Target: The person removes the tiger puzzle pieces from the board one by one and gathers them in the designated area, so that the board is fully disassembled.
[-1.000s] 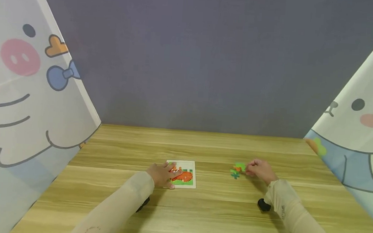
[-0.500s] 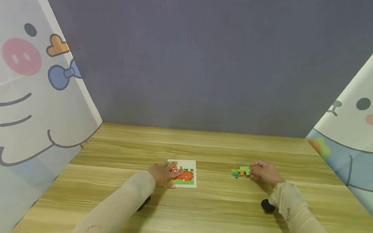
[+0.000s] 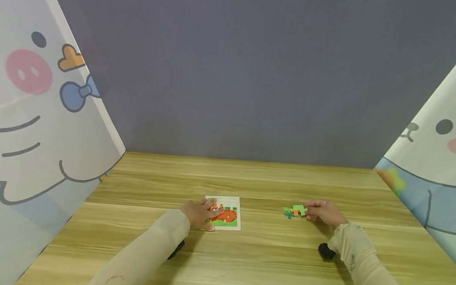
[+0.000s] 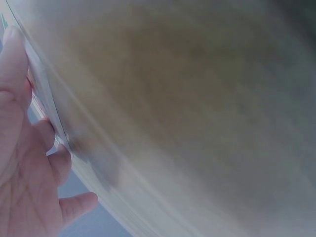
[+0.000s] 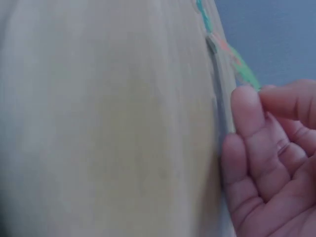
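My left hand (image 3: pixel 199 215) rests with spread fingers over the left part of a white-framed jigsaw puzzle (image 3: pixel 239 221), which shows an orange striped tiger on green. Part of the picture is hidden under that hand. In the left wrist view the same hand (image 4: pixel 27 163) lies along the table with its fingers extended. Off to the right, my right hand (image 3: pixel 323 211) pinches the edge of a light green and orange puzzle piece (image 3: pixel 298 208) between thumb and fingertips. A dark green piece (image 3: pixel 288 215) lies just left of it, overlapping it in the head view.
Both hands are over a wood-grain table (image 3: pixel 220 264). A grey panel (image 3: pixel 240 73) stands along its back edge. Cartoon-printed cloths, a left one (image 3: pixel 36 144) and a right one (image 3: pixel 445 173), slope along the sides. Black wrist devices sit under both sleeves.
The right hand has shifted slightly right, and the light green piece has moved with it and turned a little. The left hand stays on the puzzle.
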A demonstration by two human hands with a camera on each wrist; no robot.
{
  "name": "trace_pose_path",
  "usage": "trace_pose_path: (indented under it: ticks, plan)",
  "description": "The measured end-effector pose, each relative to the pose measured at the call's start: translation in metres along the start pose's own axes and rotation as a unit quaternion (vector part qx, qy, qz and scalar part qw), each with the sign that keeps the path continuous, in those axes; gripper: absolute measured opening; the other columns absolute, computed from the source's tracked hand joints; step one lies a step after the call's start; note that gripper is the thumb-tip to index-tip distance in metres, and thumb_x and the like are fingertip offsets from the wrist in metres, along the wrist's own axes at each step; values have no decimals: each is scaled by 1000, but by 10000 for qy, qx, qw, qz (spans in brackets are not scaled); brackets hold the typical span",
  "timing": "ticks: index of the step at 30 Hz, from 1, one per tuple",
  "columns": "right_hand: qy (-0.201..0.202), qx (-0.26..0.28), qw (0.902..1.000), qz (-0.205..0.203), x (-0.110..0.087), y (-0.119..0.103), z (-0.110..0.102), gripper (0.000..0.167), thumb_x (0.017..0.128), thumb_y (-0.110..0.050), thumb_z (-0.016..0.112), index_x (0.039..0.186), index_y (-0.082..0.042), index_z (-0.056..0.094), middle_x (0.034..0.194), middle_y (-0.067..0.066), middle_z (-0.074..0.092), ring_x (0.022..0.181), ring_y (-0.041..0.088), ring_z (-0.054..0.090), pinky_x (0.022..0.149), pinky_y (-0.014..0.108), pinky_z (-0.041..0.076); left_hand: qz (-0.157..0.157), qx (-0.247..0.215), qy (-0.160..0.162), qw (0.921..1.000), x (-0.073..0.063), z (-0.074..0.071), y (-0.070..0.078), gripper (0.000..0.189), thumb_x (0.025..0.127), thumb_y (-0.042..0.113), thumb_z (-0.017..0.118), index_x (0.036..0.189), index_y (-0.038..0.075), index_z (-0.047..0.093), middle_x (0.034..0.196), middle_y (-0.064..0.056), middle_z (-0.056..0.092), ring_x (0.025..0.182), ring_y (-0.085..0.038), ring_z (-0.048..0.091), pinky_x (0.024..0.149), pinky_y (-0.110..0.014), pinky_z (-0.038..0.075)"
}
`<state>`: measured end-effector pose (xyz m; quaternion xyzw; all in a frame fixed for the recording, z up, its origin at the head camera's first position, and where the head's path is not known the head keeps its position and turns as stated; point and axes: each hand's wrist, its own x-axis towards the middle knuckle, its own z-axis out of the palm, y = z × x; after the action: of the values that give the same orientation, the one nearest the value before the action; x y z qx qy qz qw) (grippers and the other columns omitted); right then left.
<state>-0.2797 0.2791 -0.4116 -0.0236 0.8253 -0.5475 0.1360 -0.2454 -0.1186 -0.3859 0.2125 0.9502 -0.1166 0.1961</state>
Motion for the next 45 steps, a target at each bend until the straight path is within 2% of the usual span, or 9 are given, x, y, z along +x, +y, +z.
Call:
trace_pose_path:
  ticks: [11,19,26,35,40,45]
  plan:
    - [-70,-245,9991,348,2,-9,0,31,98,0,52,121,21,56,80,-2,70,64,5,65,65,23,55,-54,-91,-23,9999,1,3,0,69,94,58,50,157,45,25,166,8,19,150,-17,23,110,-44,38]
    - [-36,-212,9991,373,2,-8,-2,31,98,0,51,120,21,57,79,-3,69,64,5,65,65,23,55,53,-161,-79,9998,1,1,-2,69,96,55,49,158,42,22,166,4,17,151,-20,22,114,-48,33]
    - [244,-118,9983,519,4,-5,-1,27,96,-1,53,115,18,60,76,-4,68,62,4,64,62,21,55,-21,-17,-85,10000,4,4,-2,68,95,60,47,157,44,23,166,8,17,151,-16,22,113,-45,36]
    - [433,34,9974,573,4,-5,-2,27,96,0,53,115,18,60,74,-3,67,60,4,65,60,21,55,16,34,-43,10000,6,6,-1,67,95,60,46,157,44,24,166,7,18,150,-16,23,113,-45,36]
    - [464,-85,9974,549,5,-3,-5,29,97,-1,53,117,19,59,75,-4,68,61,5,65,61,22,55,-25,97,-39,9999,5,5,0,67,95,60,46,157,44,24,166,7,19,150,-16,23,112,-43,37]
    - [384,90,9981,475,4,0,-12,28,97,0,53,115,19,60,75,-4,68,60,5,65,60,21,55,-54,131,-20,9999,4,4,0,67,95,60,46,157,44,25,165,8,20,150,-15,24,111,-43,39]
